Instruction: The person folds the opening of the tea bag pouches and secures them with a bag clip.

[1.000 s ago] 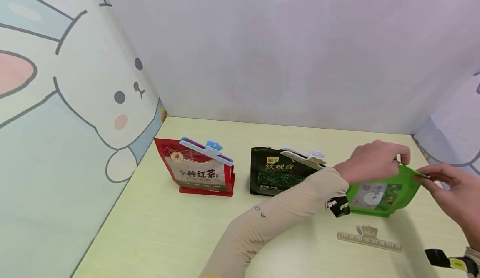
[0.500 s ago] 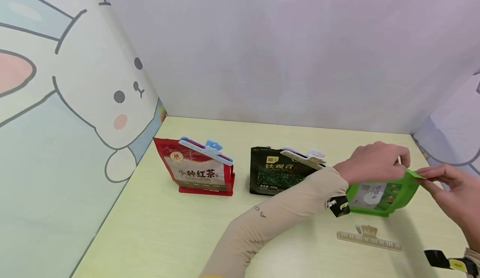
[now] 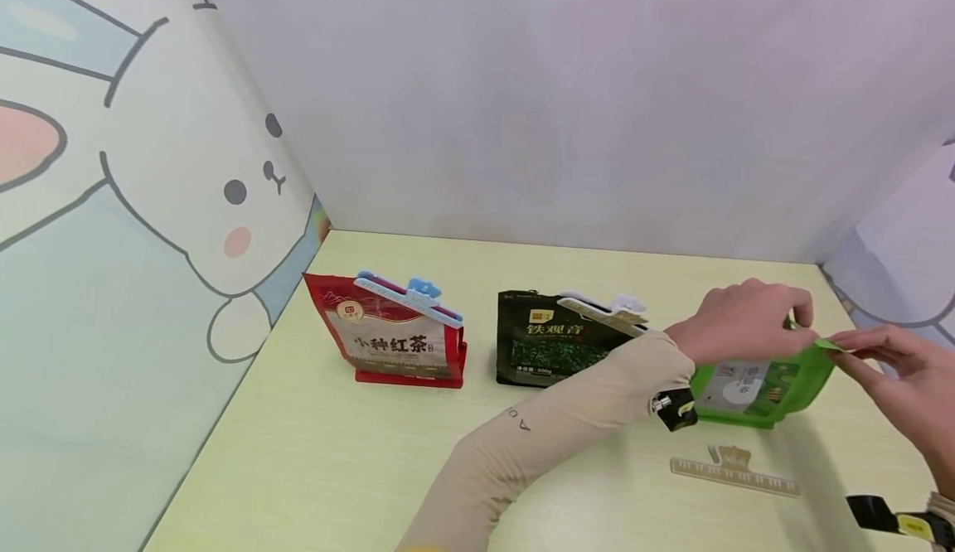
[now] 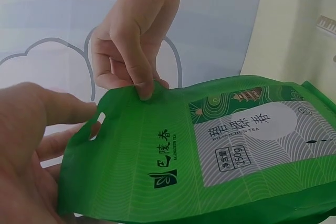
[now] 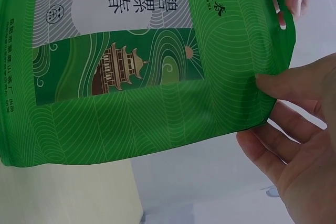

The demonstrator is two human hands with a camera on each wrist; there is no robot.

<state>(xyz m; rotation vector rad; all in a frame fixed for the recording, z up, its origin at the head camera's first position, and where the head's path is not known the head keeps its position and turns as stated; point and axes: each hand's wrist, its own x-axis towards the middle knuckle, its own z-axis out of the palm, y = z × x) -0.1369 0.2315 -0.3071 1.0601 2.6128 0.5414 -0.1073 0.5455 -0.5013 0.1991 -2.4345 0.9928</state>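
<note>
A green tea bag stands on the table at the right, its printed front facing me. My right hand pinches its upper right corner, the thumb on the front face in the right wrist view. My left hand reaches across and grips the top edge. In the left wrist view its thumb is by the handle slot, with other fingers behind the bag. Just in front of the bag lies a beige clip with a crown-shaped handle and piano-key markings, touched by neither hand.
A red tea bag with a blue clip on its top stands at the left. In the middle is a black tea bag carrying a white clip, partly behind my left sleeve. Walls border the table's back and sides.
My left thumb has shifted right along the green tea bag's top edge, towards my right hand. The upper right corner now shows a folded bright flap. The other bags and the beige clip stay put.
</note>
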